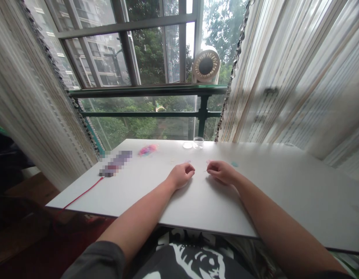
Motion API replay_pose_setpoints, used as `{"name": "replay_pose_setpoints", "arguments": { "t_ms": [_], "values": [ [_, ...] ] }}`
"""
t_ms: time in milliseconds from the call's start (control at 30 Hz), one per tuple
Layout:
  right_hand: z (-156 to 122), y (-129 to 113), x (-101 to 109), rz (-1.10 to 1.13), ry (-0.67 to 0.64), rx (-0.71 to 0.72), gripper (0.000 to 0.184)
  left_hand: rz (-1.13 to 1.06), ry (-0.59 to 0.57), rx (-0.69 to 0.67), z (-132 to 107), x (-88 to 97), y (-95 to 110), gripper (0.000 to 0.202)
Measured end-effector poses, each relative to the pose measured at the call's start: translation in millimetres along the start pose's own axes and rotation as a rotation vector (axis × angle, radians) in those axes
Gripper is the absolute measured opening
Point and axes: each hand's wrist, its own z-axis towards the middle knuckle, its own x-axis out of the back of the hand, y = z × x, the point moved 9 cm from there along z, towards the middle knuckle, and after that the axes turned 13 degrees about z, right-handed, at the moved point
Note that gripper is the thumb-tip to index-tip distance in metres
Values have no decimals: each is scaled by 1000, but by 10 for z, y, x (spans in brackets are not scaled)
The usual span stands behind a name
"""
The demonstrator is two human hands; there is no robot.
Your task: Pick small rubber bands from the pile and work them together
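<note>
Pink bits (208, 161): placed just above right hand (222, 173), mid-frame; axis indistinct.
Left hand (179, 176): farther.
Fingers, both: curled; pinch cannot be told.

Black shirt (167, 265), white print (181, 257), grey sleeve (99, 257)

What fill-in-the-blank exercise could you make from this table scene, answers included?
The thin red cable lies toward the white rectangular table's ____ end.
Of the person's bare left hand and bare right hand, the ____ is nearer the small teal patch.
The dark shirt has a print coloured ____.

Answers: left; right; white.
</note>
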Motion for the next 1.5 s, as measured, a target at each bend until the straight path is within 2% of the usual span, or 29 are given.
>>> {"name": "replay_pose_setpoints", "arguments": {
  "t_ms": [133, 233, 367, 467, 600, 833, 900, 1067, 1167, 1400, 1500],
  "values": [
    [-6, 215, 244, -129, 109, -104, 13, 97, 106, 129, 77, 259, -336, 15],
    [-12, 300, 377, -183, 178, -126, 15, 175, 197, 250, 103, 506, -659, 16],
    [-19, 347, 432, -220, 207, -151, 15, 277, 284, 400, 98, 749, -1074, 18],
    [-22, 354, 429, -231, 203, -179, 14, 321, 302, 471, 93, 799, -1269, 19],
    [-20, 348, 427, -231, 208, -188, 15, 315, 280, 485, 95, 755, -1310, 19],
    [2, 389, 439, -213, 229, -162, 16, 277, 272, 455, 82, 728, -1182, 19],
    [-14, 438, 545, -257, 263, -180, 15, 274, 273, 443, 89, 727, -1164, 19],
    [-180, 682, 1047, -398, 435, -312, 17, 278, 262, 456, 101, 728, -1203, 20],
    [-280, 839, 1244, -461, 497, -401, 18, 278, 244, 486, 104, 711, -1269, 21],
    [-321, 1003, 1262, -412, 508, -483, 17, 264, 262, 484, 114, 688, -1355, 21],
    [-374, 945, 1361, -361, 613, -455, 20, 192, 277, 501, 119, 690, -1398, 19]
  ]
}}
